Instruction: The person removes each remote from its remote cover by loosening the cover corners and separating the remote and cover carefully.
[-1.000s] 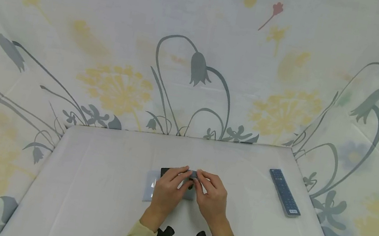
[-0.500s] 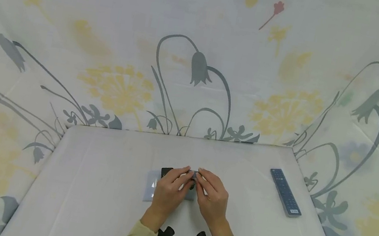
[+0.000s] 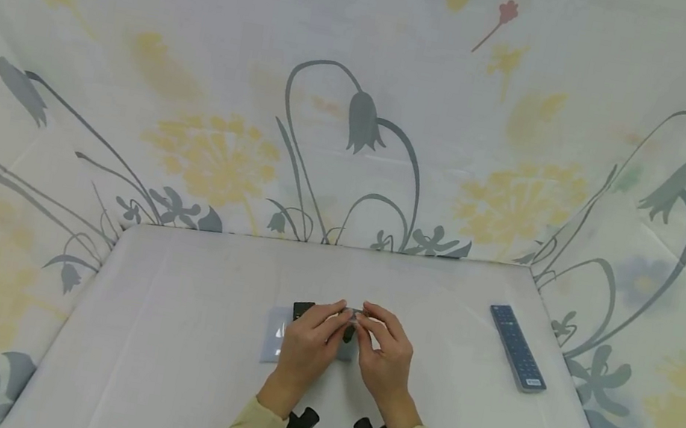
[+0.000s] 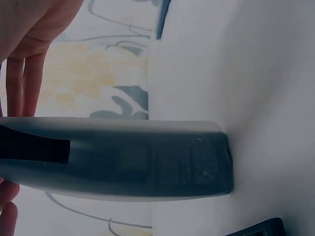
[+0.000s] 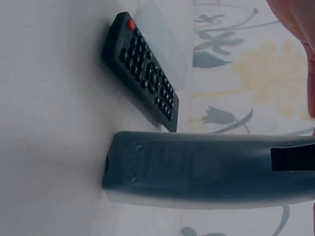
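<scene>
A dark remote control in a translucent sleeve stands upright with its lower end at the table. Its back has a black cutout in both wrist views. In the head view my left hand and right hand pinch the sleeve's top end, fingertips and thumbs close together. The left wrist view shows my left fingers behind the remote and fingertips at its lower left. Most of the top end is hidden by the hands.
A smaller black remote with a red button lies behind my left hand, beside a flat translucent sleeve. Another sleeved remote lies at the table's right. Flower-patterned cloth surrounds the white table.
The fingers of both hands have shifted slightly at the remote's top end, with the right fingertips a little higher. The remote stays upright in the same place.
</scene>
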Tool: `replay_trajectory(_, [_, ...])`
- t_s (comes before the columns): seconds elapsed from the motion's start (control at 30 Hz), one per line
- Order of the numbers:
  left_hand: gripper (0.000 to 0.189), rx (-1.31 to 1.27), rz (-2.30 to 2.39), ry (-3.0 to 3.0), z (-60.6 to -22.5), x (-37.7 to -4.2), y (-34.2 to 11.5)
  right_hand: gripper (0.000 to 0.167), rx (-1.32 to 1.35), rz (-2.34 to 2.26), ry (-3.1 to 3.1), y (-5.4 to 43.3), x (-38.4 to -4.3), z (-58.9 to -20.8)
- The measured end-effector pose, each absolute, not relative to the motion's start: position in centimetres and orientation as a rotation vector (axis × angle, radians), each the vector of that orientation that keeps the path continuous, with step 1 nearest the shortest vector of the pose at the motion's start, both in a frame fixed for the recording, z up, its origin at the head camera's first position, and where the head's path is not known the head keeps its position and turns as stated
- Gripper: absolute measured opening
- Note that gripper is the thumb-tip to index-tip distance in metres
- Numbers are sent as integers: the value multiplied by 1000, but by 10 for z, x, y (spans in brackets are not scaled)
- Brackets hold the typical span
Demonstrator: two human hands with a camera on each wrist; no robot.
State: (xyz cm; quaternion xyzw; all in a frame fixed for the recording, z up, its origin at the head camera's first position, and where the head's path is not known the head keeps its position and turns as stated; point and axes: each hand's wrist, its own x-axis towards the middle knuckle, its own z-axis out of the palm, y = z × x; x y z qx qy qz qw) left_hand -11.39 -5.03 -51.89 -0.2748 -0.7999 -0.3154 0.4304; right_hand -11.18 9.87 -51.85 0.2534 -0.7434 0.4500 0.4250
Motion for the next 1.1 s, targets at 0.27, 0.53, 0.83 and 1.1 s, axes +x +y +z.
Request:
replay_trajectory(0.27, [17,-610,-870,-2003,-518,-112,-45,21,544,1116,-1907,96,-110,-517])
replay_trajectory(0.53, [16,-567,-979,-2028,-514,-111,-45,17,500,1241,-2003,101,-111,-509])
replay_trajectory(0.83, [15,-574,-997,-2033,-512,-110,-45,12,453,1425,-2250,115,-115,-492])
replay_trajectory(1.1, [14,-580,-1021,-2032,-511,-111,-45,11,484,1568,-2467,132,-128,-484])
